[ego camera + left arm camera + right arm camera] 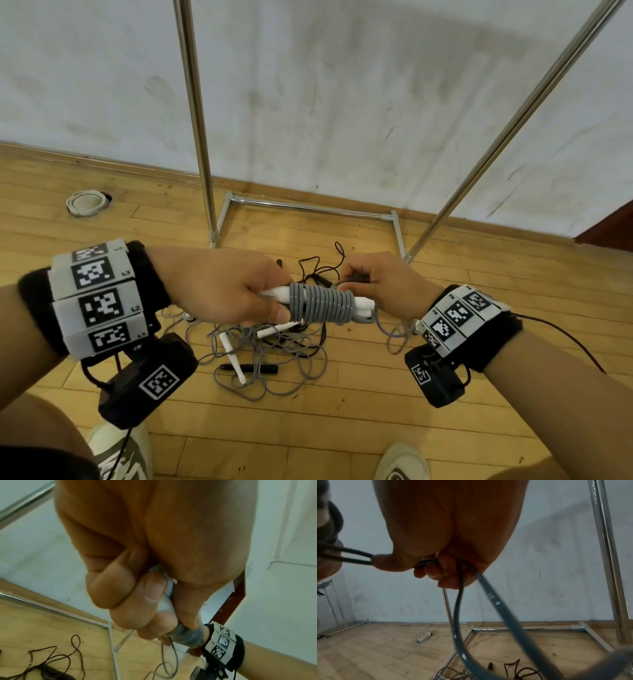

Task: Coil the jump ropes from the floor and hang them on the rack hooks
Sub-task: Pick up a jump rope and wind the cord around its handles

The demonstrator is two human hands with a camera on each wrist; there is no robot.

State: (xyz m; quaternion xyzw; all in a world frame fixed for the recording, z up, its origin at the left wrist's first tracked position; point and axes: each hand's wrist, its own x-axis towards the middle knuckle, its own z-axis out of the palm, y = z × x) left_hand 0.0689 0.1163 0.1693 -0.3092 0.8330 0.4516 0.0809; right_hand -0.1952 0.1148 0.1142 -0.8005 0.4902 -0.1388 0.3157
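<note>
I am holding the grey jump rope (pixel 320 303) at chest level above the floor (pixel 376 428), its cord wound tightly around the white handles (pixel 274 294). My left hand (pixel 226 286) is gripping the handles' end, while my right hand (pixel 383 284) is pinching the loose grey cord (pixel 489 596). More tangled ropes (pixel 274 349) are lying on the floor below, beside the rack (pixel 197 113).

wrist bands (pixel 99 301) | small marks "L1", "L2", "L3" beside square codes | else unreadable
</note>
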